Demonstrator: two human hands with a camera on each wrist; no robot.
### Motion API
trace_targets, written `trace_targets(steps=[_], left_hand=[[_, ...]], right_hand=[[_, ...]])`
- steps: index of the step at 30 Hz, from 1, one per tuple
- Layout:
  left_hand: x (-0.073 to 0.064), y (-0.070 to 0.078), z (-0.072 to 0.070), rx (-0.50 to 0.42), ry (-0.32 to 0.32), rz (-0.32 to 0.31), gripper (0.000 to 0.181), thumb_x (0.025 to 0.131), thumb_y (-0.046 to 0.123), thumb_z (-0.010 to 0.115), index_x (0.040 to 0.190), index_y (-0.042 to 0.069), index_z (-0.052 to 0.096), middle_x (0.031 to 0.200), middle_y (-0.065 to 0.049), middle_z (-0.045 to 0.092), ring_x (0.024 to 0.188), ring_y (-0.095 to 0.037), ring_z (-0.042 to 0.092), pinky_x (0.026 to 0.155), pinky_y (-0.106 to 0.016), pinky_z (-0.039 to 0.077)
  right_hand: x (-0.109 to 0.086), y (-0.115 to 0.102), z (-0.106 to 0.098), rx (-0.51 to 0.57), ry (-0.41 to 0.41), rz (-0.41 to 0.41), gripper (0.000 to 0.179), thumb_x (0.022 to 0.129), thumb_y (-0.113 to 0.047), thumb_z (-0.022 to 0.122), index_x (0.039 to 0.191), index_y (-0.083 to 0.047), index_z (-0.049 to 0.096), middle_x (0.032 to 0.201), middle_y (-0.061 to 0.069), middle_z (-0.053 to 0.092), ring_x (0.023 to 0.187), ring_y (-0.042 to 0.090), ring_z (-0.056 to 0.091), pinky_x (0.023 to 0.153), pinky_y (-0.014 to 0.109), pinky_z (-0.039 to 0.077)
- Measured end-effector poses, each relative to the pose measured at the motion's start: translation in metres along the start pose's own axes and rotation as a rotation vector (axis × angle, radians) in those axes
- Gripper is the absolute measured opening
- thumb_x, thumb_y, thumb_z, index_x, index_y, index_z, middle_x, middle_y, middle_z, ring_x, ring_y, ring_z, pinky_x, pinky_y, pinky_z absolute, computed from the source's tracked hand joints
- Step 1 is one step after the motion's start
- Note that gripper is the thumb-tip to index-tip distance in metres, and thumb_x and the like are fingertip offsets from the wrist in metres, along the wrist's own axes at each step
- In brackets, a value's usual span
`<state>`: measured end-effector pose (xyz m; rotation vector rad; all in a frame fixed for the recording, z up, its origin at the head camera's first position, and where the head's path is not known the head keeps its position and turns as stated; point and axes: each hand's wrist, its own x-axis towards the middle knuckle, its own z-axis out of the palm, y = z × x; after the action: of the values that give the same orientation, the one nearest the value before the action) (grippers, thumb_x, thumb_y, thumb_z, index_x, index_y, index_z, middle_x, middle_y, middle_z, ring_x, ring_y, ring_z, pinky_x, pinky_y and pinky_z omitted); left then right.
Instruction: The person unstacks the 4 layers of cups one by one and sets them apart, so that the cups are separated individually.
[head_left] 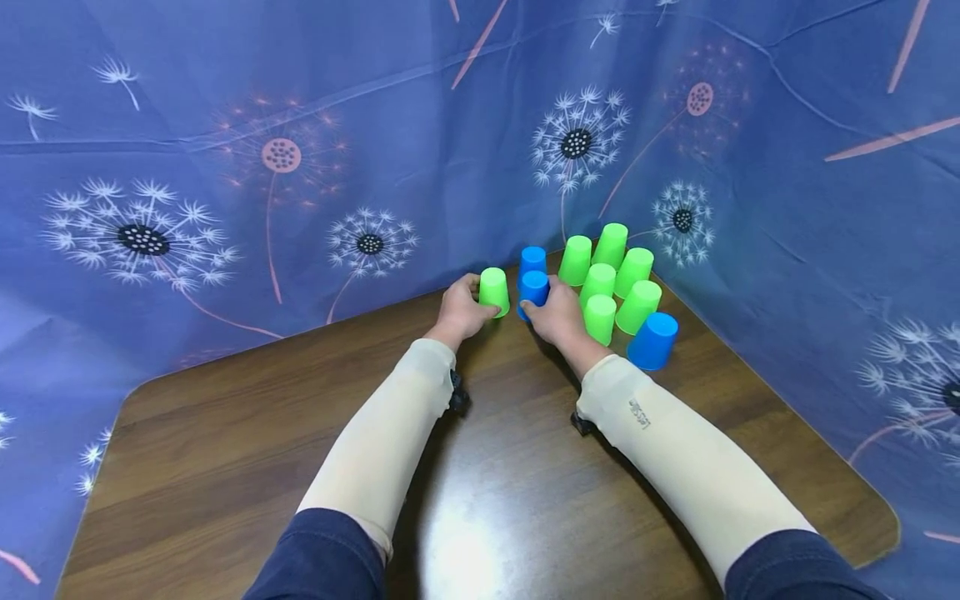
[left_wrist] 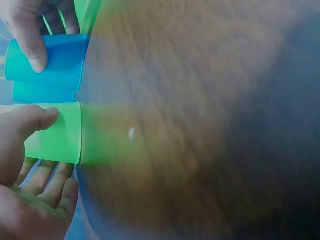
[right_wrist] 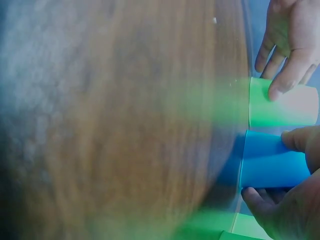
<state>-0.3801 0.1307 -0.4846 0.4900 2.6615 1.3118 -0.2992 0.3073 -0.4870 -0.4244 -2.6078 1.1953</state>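
My left hand (head_left: 462,312) holds an upside-down green cup (head_left: 493,292) from its left side, thumb across the near face. In the left wrist view the other fingers curve along the cup's far side. Just to the right, my right hand (head_left: 558,312) grips an upside-down blue cup (head_left: 533,288) between thumb and fingers, its rim at the tabletop. Close behind that cup stands a second blue cup (head_left: 532,257), partly hidden by it. A narrow gap separates the green cup from the gripped blue one in the head view.
Several upturned green cups (head_left: 598,283) stand in rows right of my right hand, near the table's back corner. Another blue cup (head_left: 653,342) stands at their near end. A blue dandelion-print curtain (head_left: 450,167) hangs behind the wooden table (head_left: 247,467).
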Motion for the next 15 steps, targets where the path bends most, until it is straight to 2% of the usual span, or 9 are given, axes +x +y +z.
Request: trace_targets(steps=[15], left_hand=[[0.0025, -0.002, 0.0096, 0.007, 0.003, 0.028, 0.06, 0.089, 0.02, 0.087, 0.14, 0.006, 0.059, 0.126, -0.009, 0.066, 0.116, -0.026, 0.063, 0.099, -0.04, 0.054]], right_hand=[[0.001, 0.0004, -0.0003, 0.011, 0.002, 0.005, 0.057, 0.1, -0.025, 0.073, 0.143, 0.003, 0.049, 0.137, 0.024, 0.06, 0.128, 0.042, 0.056, 0.111, 0.057, 0.044]])
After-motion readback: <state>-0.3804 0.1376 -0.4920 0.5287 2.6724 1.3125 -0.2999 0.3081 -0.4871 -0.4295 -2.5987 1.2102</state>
